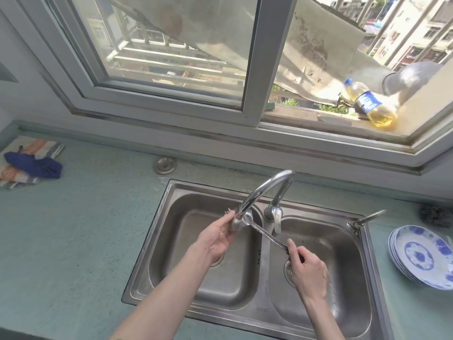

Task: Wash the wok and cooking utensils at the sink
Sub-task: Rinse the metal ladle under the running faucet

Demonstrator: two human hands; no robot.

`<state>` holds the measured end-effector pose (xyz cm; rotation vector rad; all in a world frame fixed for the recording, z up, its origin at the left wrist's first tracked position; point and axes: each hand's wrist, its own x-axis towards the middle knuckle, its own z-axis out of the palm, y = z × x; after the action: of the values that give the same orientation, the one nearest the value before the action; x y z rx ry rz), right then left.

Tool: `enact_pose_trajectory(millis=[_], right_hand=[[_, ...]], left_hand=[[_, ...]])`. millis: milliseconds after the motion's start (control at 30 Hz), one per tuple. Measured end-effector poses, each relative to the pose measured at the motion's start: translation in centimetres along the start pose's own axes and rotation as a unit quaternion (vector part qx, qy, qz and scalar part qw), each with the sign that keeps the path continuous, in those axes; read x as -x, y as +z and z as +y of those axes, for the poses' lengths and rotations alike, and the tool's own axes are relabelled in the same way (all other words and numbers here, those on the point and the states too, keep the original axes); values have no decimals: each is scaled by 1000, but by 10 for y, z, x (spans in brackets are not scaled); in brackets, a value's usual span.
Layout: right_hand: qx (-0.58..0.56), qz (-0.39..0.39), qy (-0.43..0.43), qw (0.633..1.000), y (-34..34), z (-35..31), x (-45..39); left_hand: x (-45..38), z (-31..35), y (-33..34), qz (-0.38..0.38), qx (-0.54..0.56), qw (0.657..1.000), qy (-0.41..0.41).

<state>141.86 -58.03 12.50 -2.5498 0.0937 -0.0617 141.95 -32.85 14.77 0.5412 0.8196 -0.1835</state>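
A metal spoon [266,234] is held over the double steel sink [157,231], its bowl under water running from the curved tap [267,186]. My right hand [306,269] grips the spoon's handle above the right basin. My left hand [215,238] is at the spoon's bowl under the spout, fingers and thumb rubbing around it above the left basin. No wok is in view.
A stack of blue-and-white plates [422,257] sits on the counter right of the sink, with a dark scourer [435,215] behind it. Cloths [29,161] lie at the far left. An oil bottle [370,104] and a metal bowl [411,78] rest on the window sill.
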Motion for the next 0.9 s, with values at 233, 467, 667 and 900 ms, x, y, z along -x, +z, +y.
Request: enact_pose_trajectory(millis=[233, 467, 667, 900], right_hand=[[7, 4, -9, 1000, 12, -3, -2], [47, 19, -40, 998, 24, 0, 2], [81, 32, -89, 992, 23, -30, 17], [101, 15, -94, 990, 32, -48, 15]], left_hand=[[-4, -6, -2, 41, 28, 998, 35], [-3, -6, -11, 42, 24, 998, 35], [-8, -7, -10, 187, 90, 978, 38], [4, -27, 3, 38, 34, 998, 27]])
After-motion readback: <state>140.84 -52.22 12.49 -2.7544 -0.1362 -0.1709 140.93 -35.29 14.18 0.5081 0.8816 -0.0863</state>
